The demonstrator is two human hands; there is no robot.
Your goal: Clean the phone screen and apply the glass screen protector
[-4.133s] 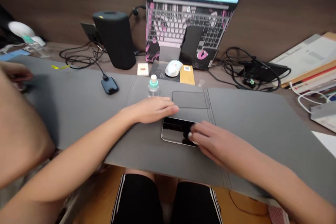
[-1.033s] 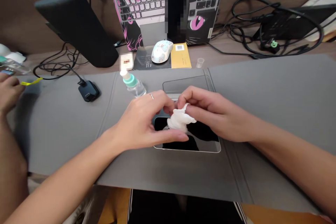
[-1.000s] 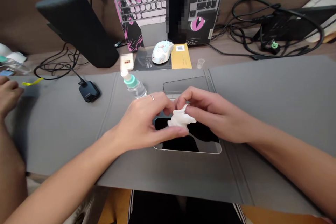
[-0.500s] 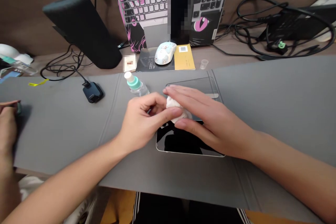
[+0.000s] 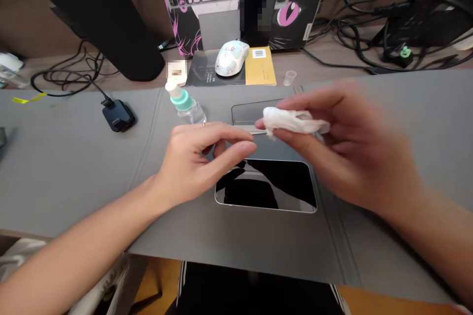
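Observation:
My right hand [image 5: 354, 152], blurred by motion, pinches a crumpled white tissue [image 5: 288, 120] between thumb and fingers. To its left hovers my left hand [image 5: 207, 157], its thumb and index tips close together with a slight gap and no visible object between them. A ring shows on one of its fingers. Below both hands lies a phone [image 5: 269, 184], its glossy black screen facing up and reflecting light. Just behind it rests a clear glass sheet with a thin dark outline [image 5: 254, 112], partly hidden by the tissue and fingers. Behind my left hand stands a clear spray bottle with a mint collar [image 5: 186, 103].
On the grey desk mat [image 5: 244, 236] sits a small black device [image 5: 118, 115] with a cable. Farther back are a patterned mouse [image 5: 232, 59], a small clear cup [image 5: 289, 78], an open laptop [image 5: 218, 24], a tall black stand [image 5: 111, 24] and tangled black cables [image 5: 354, 24].
My right hand has lifted up and right with the tissue, away from my left hand. Uncovered now is more of the phone's screen. The view has tilted down, and another person's hand at far left has gone.

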